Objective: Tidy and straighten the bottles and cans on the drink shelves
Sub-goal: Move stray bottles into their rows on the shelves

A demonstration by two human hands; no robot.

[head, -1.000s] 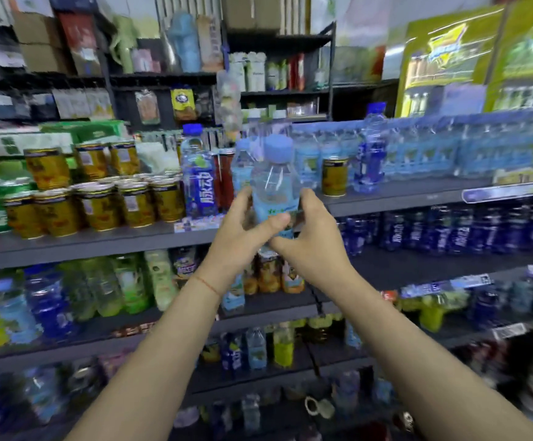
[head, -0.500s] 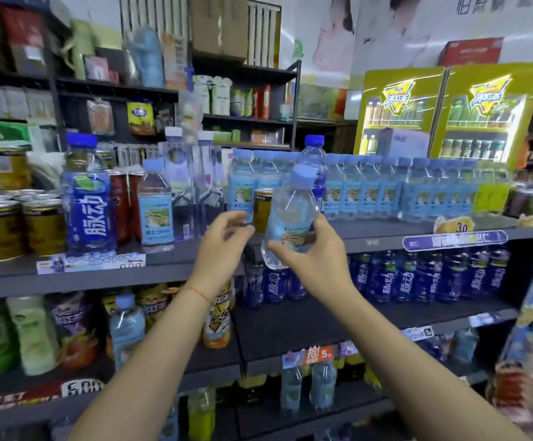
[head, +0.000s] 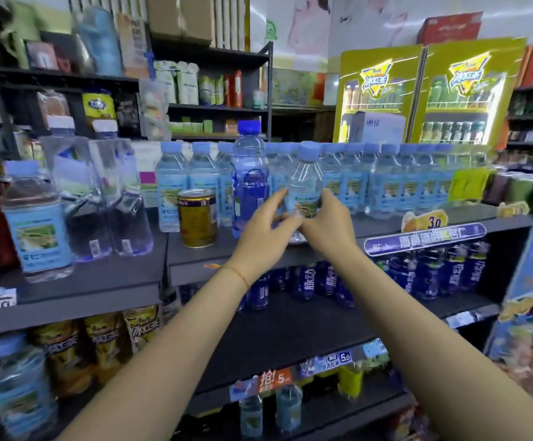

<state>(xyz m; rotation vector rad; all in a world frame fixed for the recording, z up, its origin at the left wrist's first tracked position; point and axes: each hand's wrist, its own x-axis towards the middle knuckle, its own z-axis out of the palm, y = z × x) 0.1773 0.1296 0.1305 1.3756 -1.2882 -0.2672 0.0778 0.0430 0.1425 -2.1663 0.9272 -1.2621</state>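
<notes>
A small clear water bottle [head: 304, 183] with a pale blue cap and a pale blue label stands upright at the front of the top shelf [head: 383, 225]. My left hand [head: 263, 230] and my right hand [head: 329, 224] both hold its lower part, one on each side. Behind it runs a row of matching water bottles [head: 395, 183]. To its left stand a taller dark blue bottle [head: 248, 176] and a gold can [head: 196, 217].
More water bottles [head: 37, 224] and clear square bottles [head: 99, 198] stand on the left shelf section. Dark blue bottles [head: 434, 272] fill the shelf below. Green cans [head: 532, 192] sit at the far right, with yellow drink fridges [head: 427, 97] behind.
Both hands carried the small water bottle rightward and forward from mid-air onto the top shelf by the matching row. The view also swung right.
</notes>
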